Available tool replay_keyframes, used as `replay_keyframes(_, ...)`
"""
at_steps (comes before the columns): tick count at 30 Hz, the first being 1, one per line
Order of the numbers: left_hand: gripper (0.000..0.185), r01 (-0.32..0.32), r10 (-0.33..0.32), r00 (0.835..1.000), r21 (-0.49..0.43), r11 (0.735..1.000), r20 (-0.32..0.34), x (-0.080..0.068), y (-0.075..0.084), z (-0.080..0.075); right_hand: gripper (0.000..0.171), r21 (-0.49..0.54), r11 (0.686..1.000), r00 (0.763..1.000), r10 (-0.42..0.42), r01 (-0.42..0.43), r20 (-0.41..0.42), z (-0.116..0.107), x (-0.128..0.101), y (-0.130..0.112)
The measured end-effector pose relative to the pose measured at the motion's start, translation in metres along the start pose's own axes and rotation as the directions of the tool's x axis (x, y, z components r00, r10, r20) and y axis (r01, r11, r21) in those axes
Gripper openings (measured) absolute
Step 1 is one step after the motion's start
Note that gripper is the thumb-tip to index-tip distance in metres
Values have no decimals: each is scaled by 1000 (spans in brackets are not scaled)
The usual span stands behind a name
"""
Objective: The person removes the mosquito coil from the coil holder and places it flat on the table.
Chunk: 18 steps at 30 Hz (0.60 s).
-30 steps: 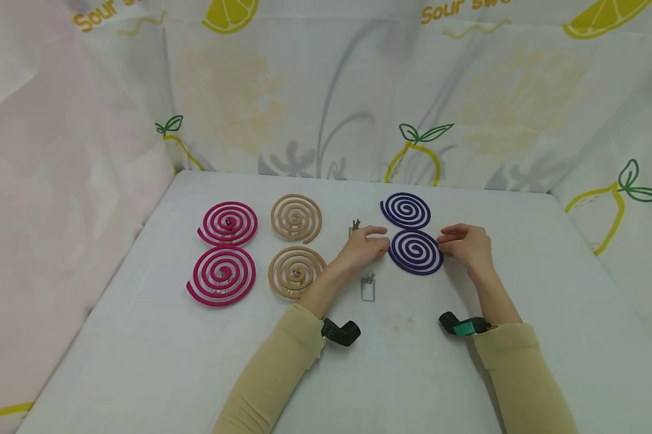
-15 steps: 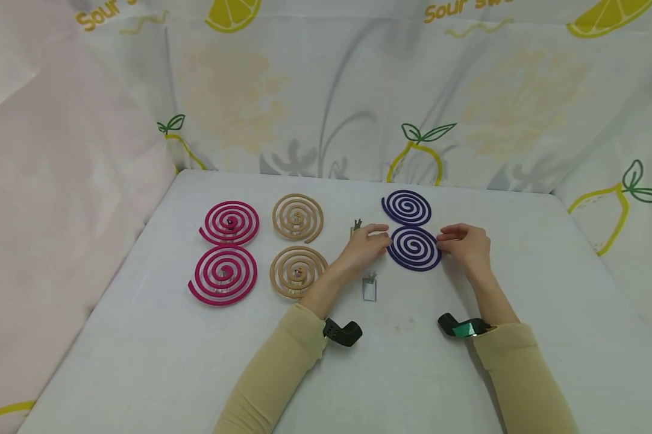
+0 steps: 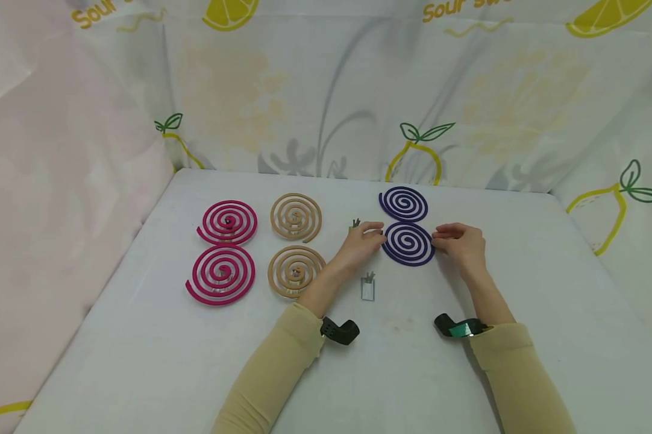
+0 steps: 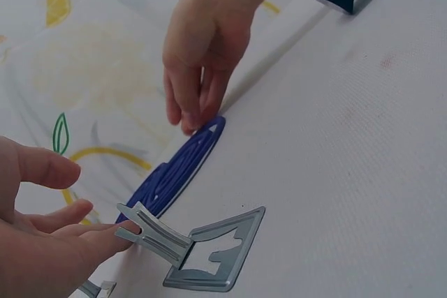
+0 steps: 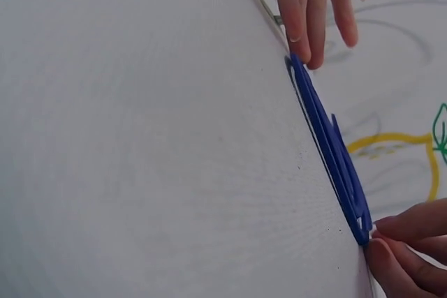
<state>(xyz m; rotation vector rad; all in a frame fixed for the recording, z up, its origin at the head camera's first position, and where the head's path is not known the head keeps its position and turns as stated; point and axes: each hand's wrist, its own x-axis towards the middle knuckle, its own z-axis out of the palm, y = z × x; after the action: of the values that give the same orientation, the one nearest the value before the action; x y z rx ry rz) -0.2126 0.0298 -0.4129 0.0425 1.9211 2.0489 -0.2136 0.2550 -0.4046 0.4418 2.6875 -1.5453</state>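
Observation:
Two dark-blue mosquito coils lie in line on the table in the head view, the near coil (image 3: 408,243) edge to edge with the far coil (image 3: 404,204). My left hand (image 3: 358,246) touches the near coil's left edge with loosely extended fingers. On the opposite edge, the thumb and fingers of my right hand (image 3: 463,246) pinch the rim. Both wrist views show the blue coils nearly edge-on; in the right wrist view the right fingertips (image 5: 391,228) meet the rim. A metal coil stand (image 4: 159,235) lies close beside my left fingers in the left wrist view.
Left on the table are two pink coils (image 3: 225,271) touching each other, and two tan coils (image 3: 296,271) slightly apart. A small metal stand (image 3: 367,288) lies below my left hand; another stand (image 3: 355,224) is partly hidden behind it. A patterned cloth (image 3: 326,90) hangs at the back.
Both blue coils have shifted slightly away from me and a little left. My right hand has moved with them, while my left hand stays at the near coil's left edge.

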Motion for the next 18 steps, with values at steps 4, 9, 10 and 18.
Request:
replay_keyframes(4,47,-1,1,1000,-3,1000,6,0,0,0,38,30,1000,1000,8,-8,10,1,0,0)
replay_keyframes(9,47,1,-1,1000,-2,1000,-1,-1,0,-1,39,85,996,1000,3,-5,20,1,0,2)
replay_keyframes(10,47,2,-2,1000,-1,1000,-3,-1,0,-1,39,94,996,1000,3,-5,20,1,0,2)
replay_keyframes(18,45,-13,13,1000,-4,1000,-13,-1,-1,-1,39,94,995,1000,15,-17,21,1,1,1)
